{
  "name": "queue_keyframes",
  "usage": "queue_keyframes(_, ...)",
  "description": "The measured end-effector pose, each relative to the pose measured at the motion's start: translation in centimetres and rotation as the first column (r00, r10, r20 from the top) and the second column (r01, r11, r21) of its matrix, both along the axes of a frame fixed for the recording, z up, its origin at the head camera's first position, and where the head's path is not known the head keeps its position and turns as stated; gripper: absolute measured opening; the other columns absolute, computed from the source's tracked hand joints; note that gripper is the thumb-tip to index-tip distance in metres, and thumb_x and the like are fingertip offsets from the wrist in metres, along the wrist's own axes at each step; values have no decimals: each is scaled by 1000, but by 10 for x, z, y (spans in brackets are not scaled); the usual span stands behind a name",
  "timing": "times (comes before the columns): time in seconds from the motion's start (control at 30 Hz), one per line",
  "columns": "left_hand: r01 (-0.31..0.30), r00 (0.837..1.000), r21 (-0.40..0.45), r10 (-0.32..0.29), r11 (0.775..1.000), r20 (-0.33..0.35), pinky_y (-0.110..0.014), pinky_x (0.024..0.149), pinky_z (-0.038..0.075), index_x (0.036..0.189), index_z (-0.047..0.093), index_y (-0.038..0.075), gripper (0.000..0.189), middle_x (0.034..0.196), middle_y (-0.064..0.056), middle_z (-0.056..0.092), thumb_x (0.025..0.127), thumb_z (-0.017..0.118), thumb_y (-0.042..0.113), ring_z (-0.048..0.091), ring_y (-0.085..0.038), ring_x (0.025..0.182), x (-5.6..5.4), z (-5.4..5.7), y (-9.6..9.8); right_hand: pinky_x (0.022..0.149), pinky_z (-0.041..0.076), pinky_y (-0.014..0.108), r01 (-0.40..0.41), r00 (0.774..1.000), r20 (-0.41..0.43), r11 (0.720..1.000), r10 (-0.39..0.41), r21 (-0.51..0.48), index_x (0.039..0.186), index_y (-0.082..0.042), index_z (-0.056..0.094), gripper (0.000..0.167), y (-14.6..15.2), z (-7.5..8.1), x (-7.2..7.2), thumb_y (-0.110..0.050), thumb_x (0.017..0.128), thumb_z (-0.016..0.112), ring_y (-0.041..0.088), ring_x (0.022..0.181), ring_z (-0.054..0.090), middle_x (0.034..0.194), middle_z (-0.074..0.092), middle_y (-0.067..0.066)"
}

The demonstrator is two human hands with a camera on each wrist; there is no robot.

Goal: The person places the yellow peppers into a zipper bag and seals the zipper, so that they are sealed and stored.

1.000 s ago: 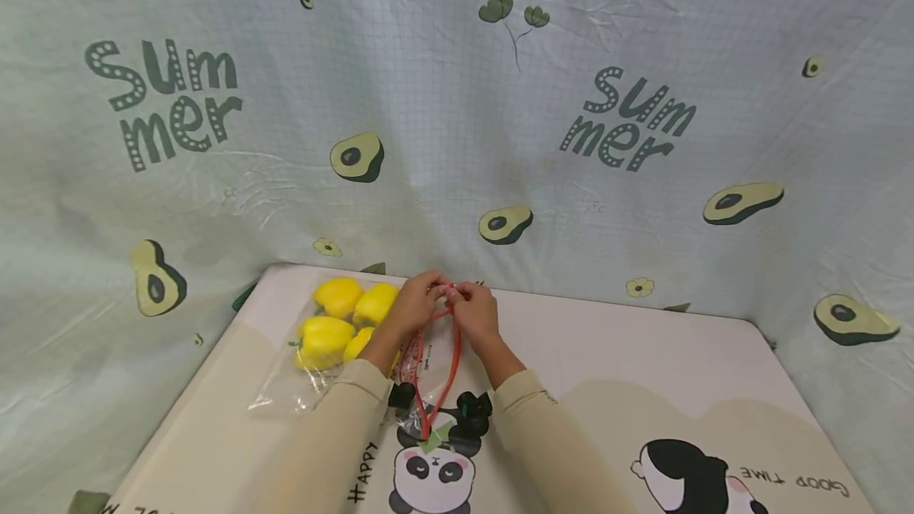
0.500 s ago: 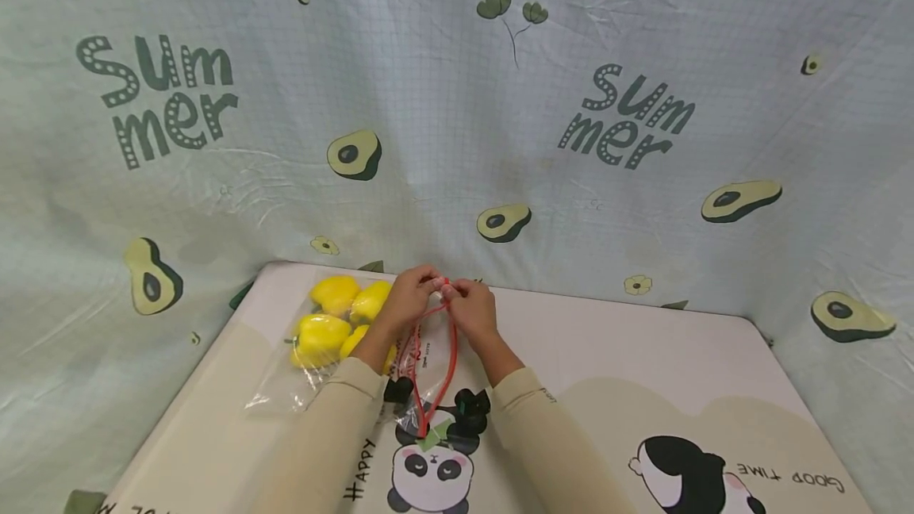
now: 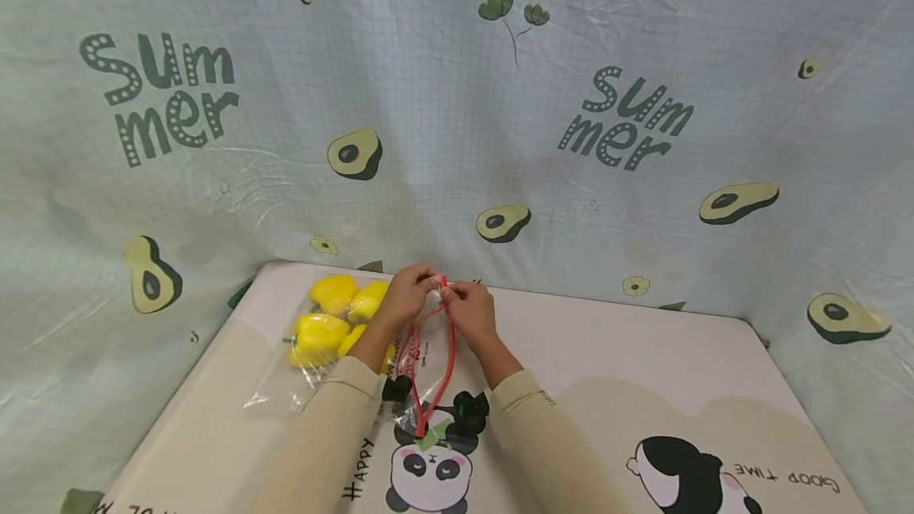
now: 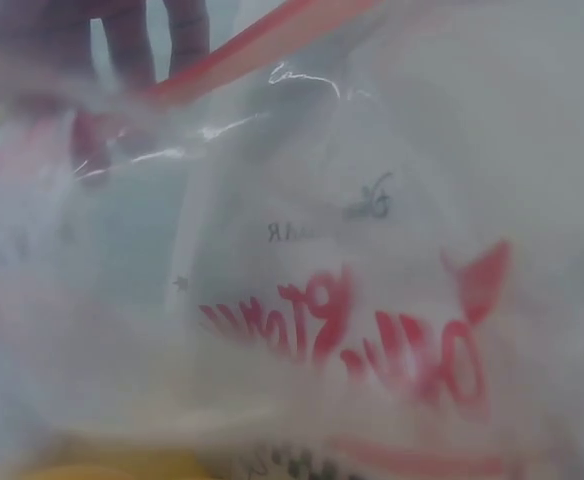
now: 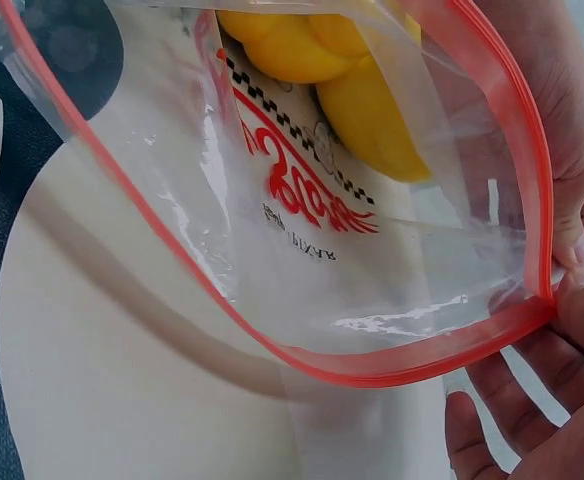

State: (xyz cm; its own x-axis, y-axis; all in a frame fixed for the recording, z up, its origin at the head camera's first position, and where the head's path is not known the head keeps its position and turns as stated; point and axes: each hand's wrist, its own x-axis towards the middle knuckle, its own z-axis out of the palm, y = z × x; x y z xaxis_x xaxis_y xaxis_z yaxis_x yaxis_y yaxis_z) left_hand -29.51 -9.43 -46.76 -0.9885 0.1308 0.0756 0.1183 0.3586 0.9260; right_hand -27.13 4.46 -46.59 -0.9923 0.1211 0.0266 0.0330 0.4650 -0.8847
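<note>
A clear zip bag (image 3: 432,359) with a red zip rim lies at the table's far side, its mouth gaping toward the right. Several yellow bell peppers (image 3: 320,339) sit inside, partly covered by the left forearm. At the far corner of the mouth, the left hand (image 3: 404,301) pinches the red rim. Right beside it, the right hand (image 3: 471,311) pinches the same rim between thumb and fingers. From the right wrist, the red rim (image 5: 372,372) bows wide open, with red lettering on the film. Blurred film fills most of the left wrist view.
The table mat (image 3: 571,347) carries printed pandas and words. Behind it hangs a pale curtain (image 3: 428,101) with avocado prints, close beyond the hands. Part of the mat's panda print (image 3: 432,474) shows between the forearms.
Both hands stay at the bag's far corner and have shifted slightly left. A short red end of the rim now sticks up more between their fingertips. The peppers have shifted slightly left with the bag.
</note>
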Motion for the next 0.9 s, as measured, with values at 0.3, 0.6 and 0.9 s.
queue_keyframes(0.3,-14,1000,16,14,1000,18,-32,85,45,105,70,5,21,106,-17,68,109,54,19,56,-28,98,-1,0,0,64,54,23,7,1000,24,1000,-7,-15,108,-5,80,21,2,-5,0,-19,102,67,17,76,63,90,77,9)
queue_keyframes(0.6,-25,1000,10,24,1000,8,-31,84,44,106,69,4,24,104,-14,67,109,53,21,54,-24,94,-2,1,-2,60,48,21,5,1000,19,1000,-5,-8,104,-5,81,20,2,-6,1,-19,101,68,15,72,59,87,78,10)
queue_keyframes(0.9,-37,999,19,37,999,21,-33,86,45,109,69,3,24,107,-15,67,109,53,22,54,-25,97,-2,4,-3,60,48,22,1,1000,16,1000,-1,-4,104,-4,81,20,2,-8,3,-19,101,68,16,73,60,87,79,10)
